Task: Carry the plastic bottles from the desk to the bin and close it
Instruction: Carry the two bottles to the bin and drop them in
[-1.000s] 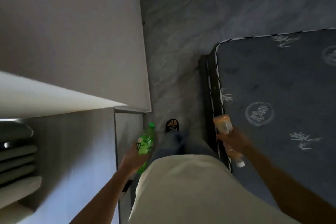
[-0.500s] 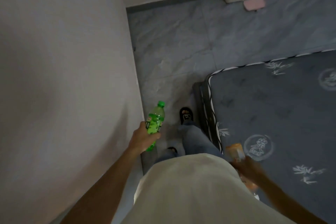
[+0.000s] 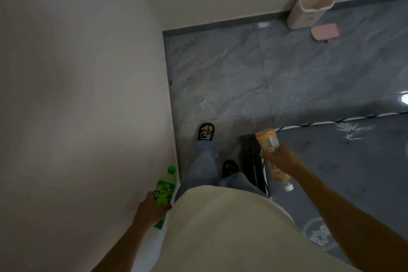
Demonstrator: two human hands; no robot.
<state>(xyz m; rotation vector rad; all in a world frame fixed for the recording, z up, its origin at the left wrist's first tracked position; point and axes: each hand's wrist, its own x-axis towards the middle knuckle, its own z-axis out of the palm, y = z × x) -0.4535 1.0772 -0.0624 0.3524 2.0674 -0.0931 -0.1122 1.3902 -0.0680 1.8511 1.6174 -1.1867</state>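
Observation:
My left hand (image 3: 152,210) grips a green plastic bottle (image 3: 165,187) by its lower body, cap pointing forward, close to the wall on my left. My right hand (image 3: 280,159) holds an orange plastic bottle (image 3: 268,140) around its middle, base forward and white cap toward me, above the mattress corner. A white open-topped bin (image 3: 309,7) stands against the far wall at the upper right. Its pink lid (image 3: 324,32) lies flat on the floor just in front of it.
A pale wall (image 3: 84,95) runs along my left side. A dark grey mattress (image 3: 353,161) with white trim fills the right. Between them a strip of grey marble tile floor (image 3: 220,77) leads to the bin. My feet in black slippers (image 3: 206,131) stand on it.
I have walked forward; the bin and lid are nearer and fully in view. My left hand with the green bottle swung back and down. My right hand with the orange bottle swung forward.

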